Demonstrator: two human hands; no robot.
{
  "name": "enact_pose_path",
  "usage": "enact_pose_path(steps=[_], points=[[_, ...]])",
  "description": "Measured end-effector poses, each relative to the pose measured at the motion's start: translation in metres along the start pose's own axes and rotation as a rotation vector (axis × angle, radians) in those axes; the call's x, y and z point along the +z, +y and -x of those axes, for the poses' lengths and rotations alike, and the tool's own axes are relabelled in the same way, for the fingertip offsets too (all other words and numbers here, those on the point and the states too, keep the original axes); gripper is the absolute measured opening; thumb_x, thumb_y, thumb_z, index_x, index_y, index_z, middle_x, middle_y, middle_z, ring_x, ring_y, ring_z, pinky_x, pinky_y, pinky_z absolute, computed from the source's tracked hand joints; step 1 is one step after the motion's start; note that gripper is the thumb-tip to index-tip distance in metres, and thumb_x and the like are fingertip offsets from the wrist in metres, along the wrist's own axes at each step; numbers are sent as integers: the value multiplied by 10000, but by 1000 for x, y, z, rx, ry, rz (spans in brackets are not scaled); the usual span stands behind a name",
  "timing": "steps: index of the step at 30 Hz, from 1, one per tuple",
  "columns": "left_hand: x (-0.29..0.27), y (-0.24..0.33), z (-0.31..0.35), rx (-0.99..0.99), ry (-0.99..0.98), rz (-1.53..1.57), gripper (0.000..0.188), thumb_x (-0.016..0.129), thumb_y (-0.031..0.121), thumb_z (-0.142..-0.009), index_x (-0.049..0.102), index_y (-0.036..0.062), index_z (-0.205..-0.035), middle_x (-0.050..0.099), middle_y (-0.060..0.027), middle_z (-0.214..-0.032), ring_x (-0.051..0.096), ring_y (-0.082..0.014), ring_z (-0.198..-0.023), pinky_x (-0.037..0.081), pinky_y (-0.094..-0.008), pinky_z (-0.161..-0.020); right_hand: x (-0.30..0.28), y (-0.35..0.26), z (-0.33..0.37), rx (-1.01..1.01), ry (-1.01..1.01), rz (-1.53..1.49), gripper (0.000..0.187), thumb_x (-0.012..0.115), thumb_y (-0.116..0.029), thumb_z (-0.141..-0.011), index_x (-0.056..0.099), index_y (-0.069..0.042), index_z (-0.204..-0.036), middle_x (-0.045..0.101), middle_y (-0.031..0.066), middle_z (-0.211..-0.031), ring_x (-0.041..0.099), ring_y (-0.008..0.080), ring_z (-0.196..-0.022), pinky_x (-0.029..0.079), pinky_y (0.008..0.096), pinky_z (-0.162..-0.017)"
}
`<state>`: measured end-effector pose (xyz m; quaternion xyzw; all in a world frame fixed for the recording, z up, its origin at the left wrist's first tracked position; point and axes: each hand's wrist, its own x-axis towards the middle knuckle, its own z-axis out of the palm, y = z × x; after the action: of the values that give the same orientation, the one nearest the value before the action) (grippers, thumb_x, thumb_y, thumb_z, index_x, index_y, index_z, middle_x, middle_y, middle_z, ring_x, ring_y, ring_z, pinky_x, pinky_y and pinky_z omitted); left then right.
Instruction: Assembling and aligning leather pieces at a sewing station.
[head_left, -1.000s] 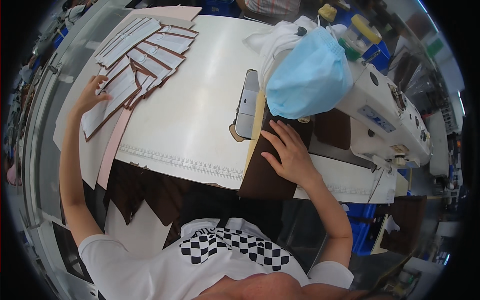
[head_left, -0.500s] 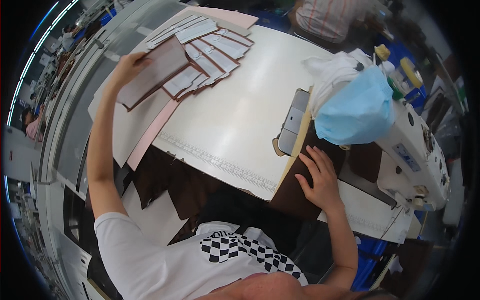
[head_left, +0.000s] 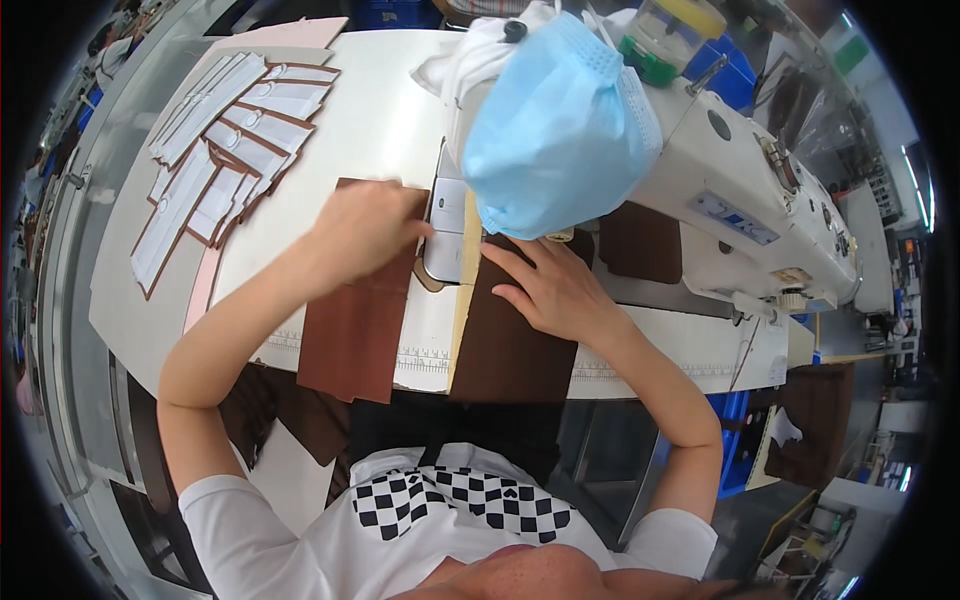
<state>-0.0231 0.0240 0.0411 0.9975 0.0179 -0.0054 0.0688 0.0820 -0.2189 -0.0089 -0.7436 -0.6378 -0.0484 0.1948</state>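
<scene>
My left hand (head_left: 365, 235) is closed, somewhat blurred, at the upper part of a reddish-brown panel (head_left: 352, 335) that looks like leather. The panel lies over the table's near edge, left of the sewing machine's metal bed plate (head_left: 447, 215). My right hand (head_left: 552, 285) rests with fingers spread on a dark brown panel (head_left: 515, 350), which has a pale yellow strip (head_left: 464, 310) along its left side. Its fingertips reach close under a light blue face mask (head_left: 555, 130) hanging over the head of the white sewing machine (head_left: 735, 190), and the needle area is hidden.
Fanned-out white pieces with brown edging (head_left: 250, 125) lie on grey and pink boards at the left. Another dark brown piece (head_left: 640, 243) sits under the machine arm. A yellow-lidded jar (head_left: 665, 40) stands behind the machine. A ruler scale (head_left: 640, 372) runs along the table's front edge.
My left hand has come from the stack to the table's middle, bringing the reddish-brown panel beside the bed plate. My right hand stays on the dark panel, fingertips nearer the mask. The view has turned right.
</scene>
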Motion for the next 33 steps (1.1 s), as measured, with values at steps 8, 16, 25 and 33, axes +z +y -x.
enact_pose_path(steps=[8,16,25,33], points=[[2,-25,-24,121,-184,695,72,616,58,-875,626,11,-928,612,-96,-969,581,-251,-909,460,-335,-845,0,11,-1,25,-19,-86,588,705,-277,-821,490,-30,-1310,526,153,-1273,535,331,-1151,469,401,-963],[32,22,-22,181,278,630,124,602,-57,-815,645,3,-915,587,-111,-996,599,-263,-875,507,-344,-730,0,7,-2,-17,20,27,533,725,-271,-793,552,-19,-1229,563,127,-1194,557,291,-1111,492,375,-942],[51,18,-28,406,473,464,256,563,-128,-716,693,7,-889,627,-79,-982,597,-262,-921,522,-350,-745,0,5,-3,-5,25,57,479,722,-266,-792,570,-19,-1173,582,100,-1182,572,262,-1084,503,347,-930],[46,21,-21,347,407,213,359,578,-130,-599,716,56,-872,645,-22,-908,584,-228,-930,538,-341,-718,-1,5,-3,12,13,56,502,723,-271,-791,568,-17,-1195,591,87,-1143,570,256,-1079,502,342,-935]])
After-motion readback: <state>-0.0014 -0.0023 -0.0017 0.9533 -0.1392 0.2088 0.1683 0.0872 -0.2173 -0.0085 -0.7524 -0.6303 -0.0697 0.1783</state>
